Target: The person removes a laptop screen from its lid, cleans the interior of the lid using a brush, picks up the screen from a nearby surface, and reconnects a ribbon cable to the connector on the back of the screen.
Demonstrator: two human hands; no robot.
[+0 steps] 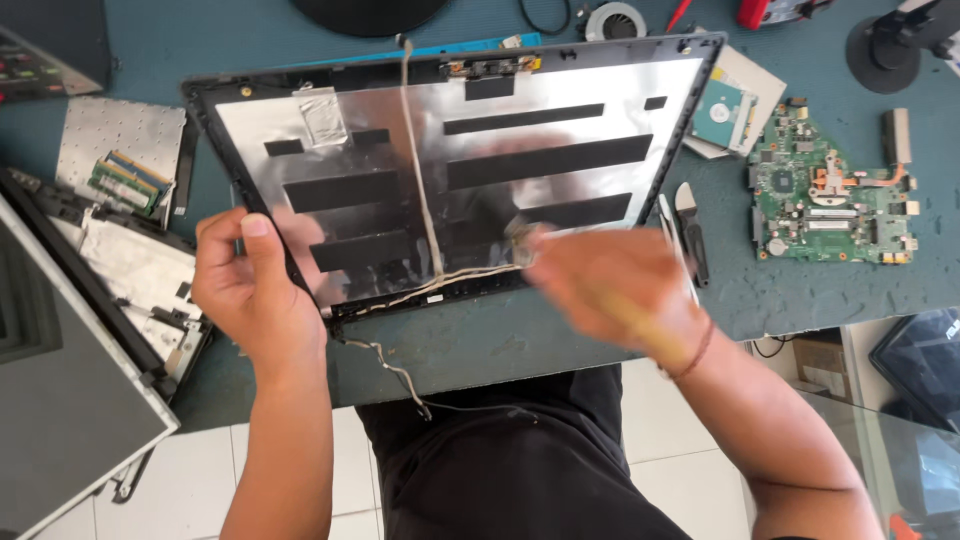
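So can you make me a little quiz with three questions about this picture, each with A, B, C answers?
1. Where does the green circuit board lie?
A. on the table to the right of the laptop lid
B. on the white floor
C. inside the lid

2. What colour are the long strips stuck on the lid's silvery inside?
A. red
B. black
C. yellow

3. What is the left hand doing?
A. resting flat on the table
B. hanging free in the air
C. gripping the edge of the laptop lid

Answers:
1 A, the board sits on the blue-green table past the lid's right edge.
2 B, the strips are dark black bars on the shiny foil.
3 C, its thumb lies over the lid's lower left edge; the right hand is blurred over the lid near a thin cable.
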